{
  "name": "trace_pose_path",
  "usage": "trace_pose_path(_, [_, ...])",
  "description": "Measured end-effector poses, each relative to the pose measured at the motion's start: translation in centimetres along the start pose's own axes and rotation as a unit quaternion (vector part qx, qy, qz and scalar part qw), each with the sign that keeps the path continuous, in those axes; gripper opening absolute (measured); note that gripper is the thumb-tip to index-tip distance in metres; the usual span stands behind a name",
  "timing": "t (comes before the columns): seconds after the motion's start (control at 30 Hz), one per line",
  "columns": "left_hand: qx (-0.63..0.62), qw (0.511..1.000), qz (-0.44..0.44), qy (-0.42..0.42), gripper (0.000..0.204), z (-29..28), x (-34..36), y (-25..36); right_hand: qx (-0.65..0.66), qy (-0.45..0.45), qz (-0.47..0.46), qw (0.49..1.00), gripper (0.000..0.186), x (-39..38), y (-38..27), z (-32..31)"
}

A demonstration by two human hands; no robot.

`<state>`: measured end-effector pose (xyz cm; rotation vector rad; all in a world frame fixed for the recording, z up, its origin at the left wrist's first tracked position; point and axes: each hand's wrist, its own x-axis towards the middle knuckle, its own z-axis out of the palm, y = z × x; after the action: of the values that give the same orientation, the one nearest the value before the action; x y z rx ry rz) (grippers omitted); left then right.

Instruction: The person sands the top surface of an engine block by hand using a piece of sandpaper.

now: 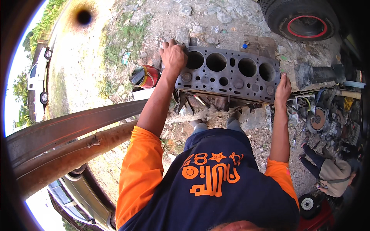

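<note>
A grey engine block (228,73) stands in front of me with its flat top face up. A row of several large round cylinder bores opens in that face, with smaller holes around them. My left hand (173,57) grips the block's far left corner, its fingers curled. At the opposite end, my right hand (283,89) is closed against the right edge. What lies under the block is mostly hidden; some dark metal parts show below its near side. A red bucket (153,76) with dark contents sits just left of my left forearm.
A steel beam (77,119) and a rusty pipe (77,154) extend in from the left. A large tyre (275,17) lies at the far right. Greasy machine parts (318,119) crowd the right side, near another person (333,175). Stones and rubble (223,17) cover the ground.
</note>
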<state>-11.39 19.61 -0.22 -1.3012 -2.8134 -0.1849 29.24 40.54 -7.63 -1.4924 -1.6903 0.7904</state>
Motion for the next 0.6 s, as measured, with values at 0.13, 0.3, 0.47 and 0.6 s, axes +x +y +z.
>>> trace_pose_path(0.13, [-0.003,1.000,0.017,-0.017,0.033,0.4,-1.5,0.5,-0.001,0.006,0.009,1.000,0.054,-0.1,-0.4,0.0])
trace_pose_path(0.3, [0.000,1.000,0.010,-0.017,0.031,-0.2,-0.5,-0.4,0.002,0.007,0.005,1.000,0.053,-0.2,-0.7,-0.1])
trace_pose_path(0.47, [-0.042,0.999,0.004,-0.021,0.030,-0.1,-1.2,-0.9,0.006,0.006,0.001,1.000,0.053,-0.2,-0.1,-0.1])
trace_pose_path(0.6, [0.008,0.999,0.032,0.002,0.030,0.6,-2.2,-0.1,0.009,0.000,0.037,0.999,0.053,-0.1,0.0,0.0])
